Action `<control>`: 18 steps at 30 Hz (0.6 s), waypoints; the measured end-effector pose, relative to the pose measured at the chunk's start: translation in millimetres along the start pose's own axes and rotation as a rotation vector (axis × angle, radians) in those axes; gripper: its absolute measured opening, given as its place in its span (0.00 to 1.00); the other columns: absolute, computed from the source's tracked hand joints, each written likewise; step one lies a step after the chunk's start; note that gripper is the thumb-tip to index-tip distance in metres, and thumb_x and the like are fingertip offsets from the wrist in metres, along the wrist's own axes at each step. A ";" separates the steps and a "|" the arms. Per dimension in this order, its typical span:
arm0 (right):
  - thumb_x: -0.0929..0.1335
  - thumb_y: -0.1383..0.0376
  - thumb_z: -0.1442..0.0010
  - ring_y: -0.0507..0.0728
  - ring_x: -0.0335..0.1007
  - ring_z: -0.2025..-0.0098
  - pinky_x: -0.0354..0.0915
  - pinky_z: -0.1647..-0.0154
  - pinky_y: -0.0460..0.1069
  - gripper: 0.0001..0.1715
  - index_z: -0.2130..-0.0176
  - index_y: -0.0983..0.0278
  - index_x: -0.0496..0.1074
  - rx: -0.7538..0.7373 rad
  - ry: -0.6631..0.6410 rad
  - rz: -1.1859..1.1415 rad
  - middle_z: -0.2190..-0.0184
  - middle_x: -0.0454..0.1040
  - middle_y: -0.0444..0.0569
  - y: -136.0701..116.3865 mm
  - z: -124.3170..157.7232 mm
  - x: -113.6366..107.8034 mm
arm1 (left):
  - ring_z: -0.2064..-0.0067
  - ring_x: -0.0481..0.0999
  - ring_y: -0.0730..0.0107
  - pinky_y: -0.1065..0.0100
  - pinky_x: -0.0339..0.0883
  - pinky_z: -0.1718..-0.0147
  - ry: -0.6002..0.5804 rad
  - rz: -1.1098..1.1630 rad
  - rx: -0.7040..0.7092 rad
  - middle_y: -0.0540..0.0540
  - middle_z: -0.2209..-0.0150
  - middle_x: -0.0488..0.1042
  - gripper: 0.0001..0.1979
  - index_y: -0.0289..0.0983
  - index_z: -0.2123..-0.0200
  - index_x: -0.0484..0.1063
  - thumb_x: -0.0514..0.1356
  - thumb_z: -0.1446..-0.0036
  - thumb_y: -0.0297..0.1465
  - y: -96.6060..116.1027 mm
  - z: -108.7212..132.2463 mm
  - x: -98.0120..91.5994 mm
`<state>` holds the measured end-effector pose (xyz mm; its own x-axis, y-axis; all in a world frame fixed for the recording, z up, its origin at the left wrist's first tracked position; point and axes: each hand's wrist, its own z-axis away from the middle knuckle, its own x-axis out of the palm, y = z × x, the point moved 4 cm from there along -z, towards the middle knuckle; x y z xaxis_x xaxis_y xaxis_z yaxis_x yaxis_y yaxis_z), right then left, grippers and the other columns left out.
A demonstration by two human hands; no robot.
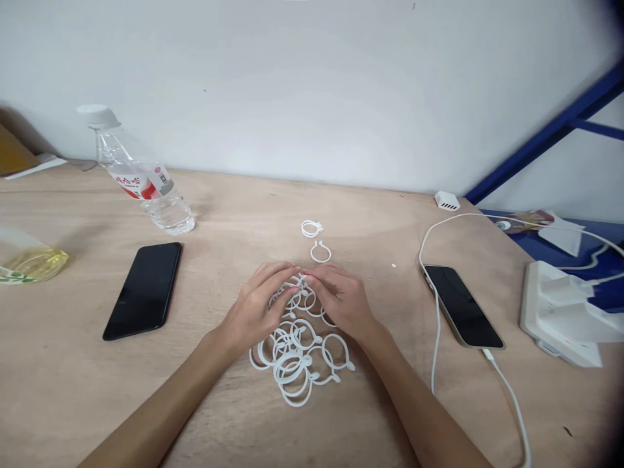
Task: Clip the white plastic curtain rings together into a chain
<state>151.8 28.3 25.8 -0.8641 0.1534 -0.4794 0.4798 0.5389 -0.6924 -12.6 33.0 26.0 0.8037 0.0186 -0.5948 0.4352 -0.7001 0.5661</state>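
Note:
My left hand (pixel 263 302) and my right hand (pixel 340 296) meet over a heap of white plastic rings (pixel 292 367), each ring with a small tab. Between the fingertips of both hands is a white ring (pixel 295 281), pinched near its tab; part of it is hidden by the fingers and blends with the rings beneath. Beyond my hands lies a single ring (pixel 320 252) with its tab ends apart. Just behind that one are overlapping rings (pixel 311 228).
Left of my hands lie a black phone (pixel 143 290) and a water bottle (pixel 146 175), with a bottle of yellow liquid (pixel 36 263) at the edge. On the right are a charging phone (pixel 463 305), its white cable (pixel 436 344), a power strip (pixel 565 315) and a white block (pixel 447 201).

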 end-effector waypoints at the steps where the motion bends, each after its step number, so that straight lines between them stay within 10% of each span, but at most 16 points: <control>1: 0.65 0.67 0.36 0.56 0.73 0.59 0.68 0.53 0.53 0.11 0.60 0.60 0.77 0.020 -0.001 0.049 0.64 0.80 0.48 4.4 -0.5 -2.6 | 0.48 0.74 0.61 0.60 0.69 0.47 -0.011 -0.008 -0.021 0.38 0.50 0.75 0.13 0.34 0.50 0.72 0.56 0.37 0.29 -1.8 0.4 0.4; 10: 0.65 0.67 0.39 0.65 0.61 0.46 0.58 0.47 0.62 0.15 0.55 0.58 0.77 0.340 -0.043 0.558 0.50 0.72 0.53 48.7 7.4 -14.4 | 0.48 0.73 0.59 0.56 0.67 0.45 -0.216 0.014 -0.155 0.40 0.51 0.76 0.15 0.36 0.51 0.74 0.56 0.38 0.34 -0.7 1.4 2.9; 18: 0.65 0.67 0.37 0.60 0.66 0.51 0.52 0.50 0.58 0.09 0.61 0.57 0.75 0.215 -0.062 0.532 0.56 0.77 0.47 22.9 2.9 -10.6 | 0.49 0.75 0.59 0.57 0.67 0.47 -0.091 0.069 -0.341 0.41 0.52 0.78 0.16 0.35 0.54 0.76 0.56 0.39 0.37 -14.2 -1.7 -4.6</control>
